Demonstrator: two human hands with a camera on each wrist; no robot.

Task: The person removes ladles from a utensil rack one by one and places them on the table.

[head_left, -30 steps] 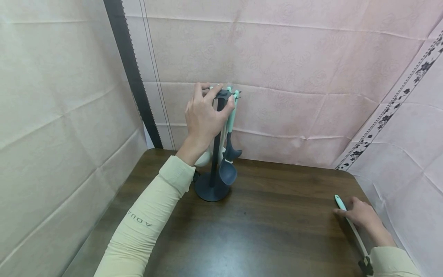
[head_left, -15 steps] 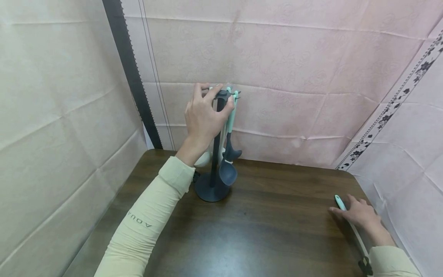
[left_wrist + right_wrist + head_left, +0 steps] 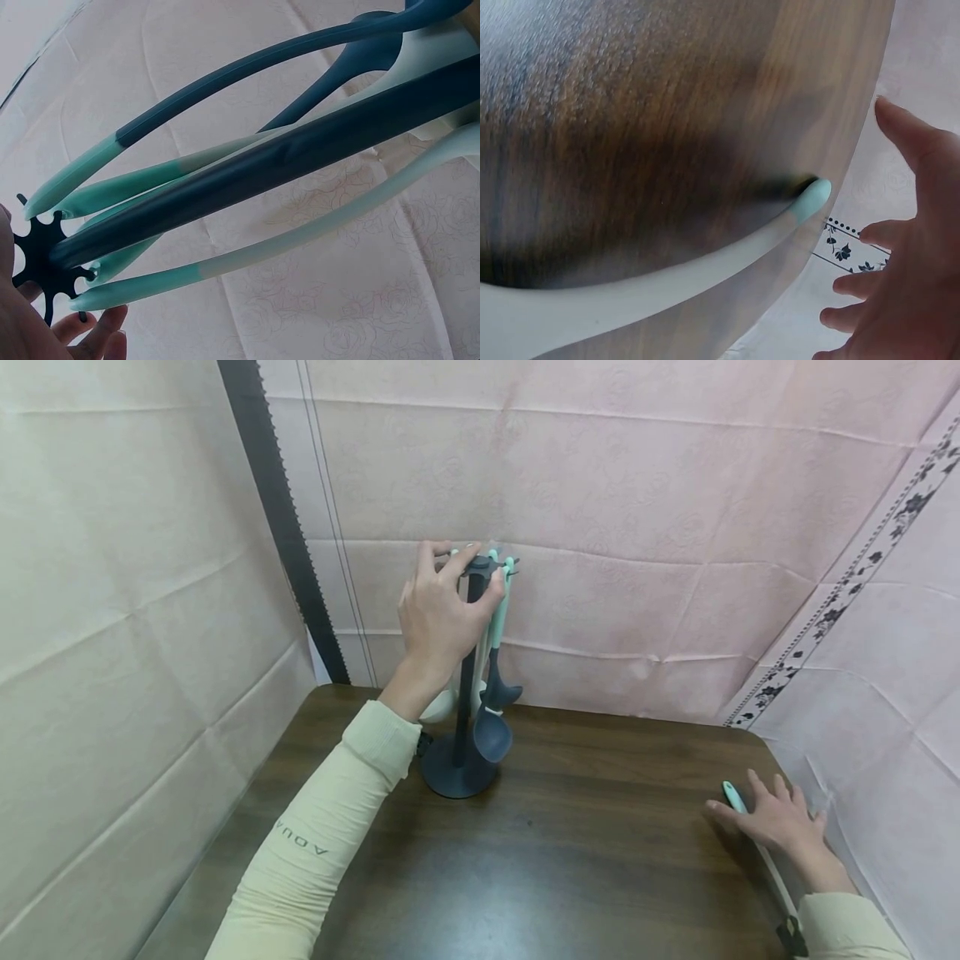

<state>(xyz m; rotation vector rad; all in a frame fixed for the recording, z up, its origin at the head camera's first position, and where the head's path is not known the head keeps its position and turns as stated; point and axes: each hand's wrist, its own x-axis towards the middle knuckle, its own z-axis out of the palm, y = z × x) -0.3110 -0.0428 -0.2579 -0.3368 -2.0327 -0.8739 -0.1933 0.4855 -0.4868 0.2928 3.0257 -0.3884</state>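
My left hand [image 3: 444, 610] holds the top of a dark utensil stand [image 3: 462, 693], with thumb and fingers around its hooked disc [image 3: 46, 256]. Several mint-handled utensils hang from the hooks, among them a dark ladle [image 3: 492, 737]; some have pale lower parts, partly hidden behind the post. At the table's right side, my right hand [image 3: 780, 818] is spread above a long white utensil with a mint handle end [image 3: 814, 201]. Its pale shaft [image 3: 727, 259] widens toward the lower left in the right wrist view, where its head is out of frame. The fingers there are apart from the handle.
The brown wooden table [image 3: 600, 860] has rounded back corners. Pale cloth [image 3: 600, 485] hangs close behind it and on both sides. The stand's round base [image 3: 457, 777] rests near the back edge.
My right hand's fingers have spread and lifted away from the pale utensil's handle, which stays lying on the table. The left hand keeps its hold on the stand.
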